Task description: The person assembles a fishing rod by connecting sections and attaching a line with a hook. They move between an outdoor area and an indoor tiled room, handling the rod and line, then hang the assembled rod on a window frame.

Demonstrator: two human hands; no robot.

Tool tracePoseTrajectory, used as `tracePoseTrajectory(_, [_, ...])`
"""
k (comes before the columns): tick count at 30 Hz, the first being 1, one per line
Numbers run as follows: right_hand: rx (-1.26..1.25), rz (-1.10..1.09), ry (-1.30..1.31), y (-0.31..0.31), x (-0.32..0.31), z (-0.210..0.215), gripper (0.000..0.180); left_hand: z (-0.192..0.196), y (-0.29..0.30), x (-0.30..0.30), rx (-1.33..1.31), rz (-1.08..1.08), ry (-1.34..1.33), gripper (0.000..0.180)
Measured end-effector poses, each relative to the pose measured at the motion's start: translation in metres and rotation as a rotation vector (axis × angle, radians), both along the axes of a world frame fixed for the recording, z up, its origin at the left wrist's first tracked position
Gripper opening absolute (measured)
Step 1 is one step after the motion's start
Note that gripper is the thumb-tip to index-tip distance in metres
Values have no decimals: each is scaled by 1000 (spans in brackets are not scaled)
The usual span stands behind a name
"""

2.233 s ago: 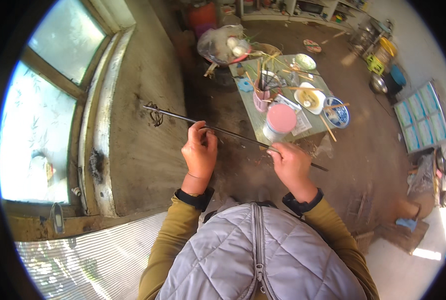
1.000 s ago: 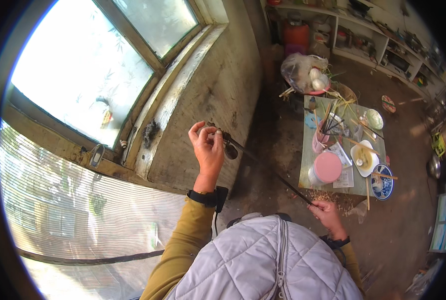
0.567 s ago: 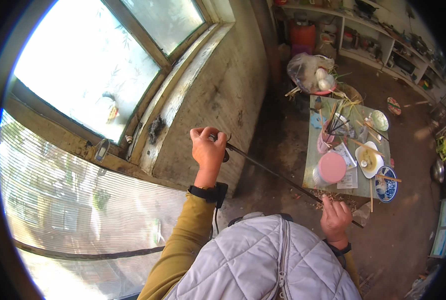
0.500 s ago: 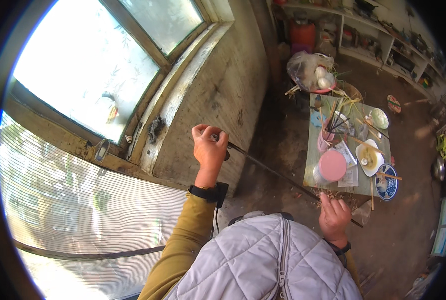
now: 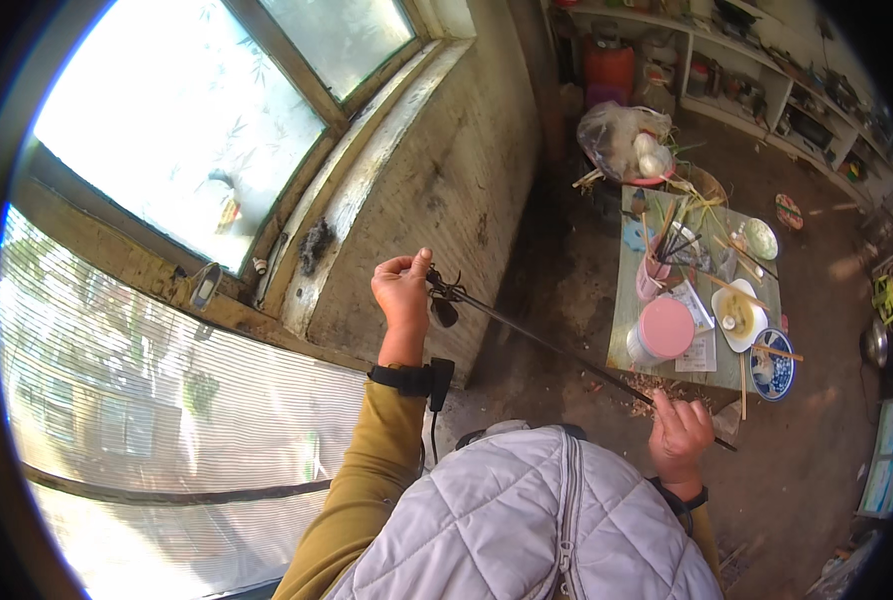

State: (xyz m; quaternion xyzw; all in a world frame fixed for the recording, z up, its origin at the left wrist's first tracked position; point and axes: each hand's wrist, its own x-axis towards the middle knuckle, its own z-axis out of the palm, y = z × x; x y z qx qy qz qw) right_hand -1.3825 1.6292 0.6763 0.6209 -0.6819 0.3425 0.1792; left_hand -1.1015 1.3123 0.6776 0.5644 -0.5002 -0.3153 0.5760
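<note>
A long, thin dark rod that looks like a steelyard (image 5: pixel 546 341) slants across in front of me from upper left to lower right. Dark hooks or cords cluster at its left end, and a rounded dark weight (image 5: pixel 445 313) hangs there. My left hand (image 5: pixel 400 298) is closed at that end, thumb pointing up and fingers curled; exactly which part it pinches is hidden. Farther down the rod, my right hand (image 5: pixel 680 436) is closed around it, with the thin tip sticking out past the fingers.
Right of the rod stands a low table (image 5: pixel 626 300) with a pink-lidded tub (image 5: pixel 665 329), a white dish (image 5: pixel 739 316), a blue-patterned bowl (image 5: pixel 772 365) and chopsticks. A plastic bag (image 5: pixel 606 135) lies behind it. Wall and window (image 5: pixel 186 130) are at left, shelves (image 5: pixel 736 115) at far right.
My left hand has turned and its thumb has risen, uncovering the hooks and weight. My right hand has shifted slightly right along with the rod.
</note>
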Motion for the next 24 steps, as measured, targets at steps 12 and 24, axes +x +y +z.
tracePoseTrajectory(12, [362,122,-1119,25,-20,-75,18,29,21,10,209,-229,149,27])
tracePoseTrajectory(24, [544,320,-867,-28,27,-178,28,62,69,-54,210,-300,715,27])
